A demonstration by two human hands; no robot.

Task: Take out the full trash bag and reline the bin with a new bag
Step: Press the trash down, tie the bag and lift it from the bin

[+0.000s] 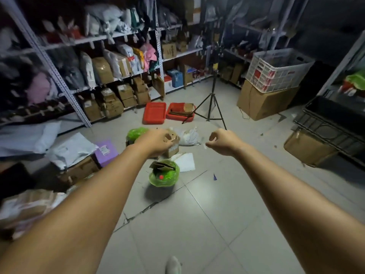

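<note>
Reaching out over the floor (pixel 207 224), both bare arms extended. Left hand (pixel 156 142) curled, fingers hidden behind its back and overlapping a small cardboard box (pixel 172 147); cannot tell if it grips the box or just sits in front of it. Right hand (pixel 223 141) loosely curled, thumb and forefinger pinched near each other, something tiny and pale maybe at the tips, too blurred to say.

Bin (pixel 164 173) stands on the floor below the left hand, lined with a green bag (pixel 173 175), bag rim folded over the top. Folded cardboard and a red spot show inside; bin body mostly hidden by the bag. Second green bag (pixel 136 133) behind the left wrist, partly covered. White bag (pixel 188 136) between the hands, white sheet (pixel 185 162) just right of the bin.

Purple box (pixel 105 152) at left carries a white label, print unreadable. Box label under the left hand also unreadable. Two red trays (pixel 155 113), a tripod (pixel 210 103), shelving (pixel 79 66) with parcels, all blurred, no writing legible. Pale shape at bottom edge cut off.
</note>
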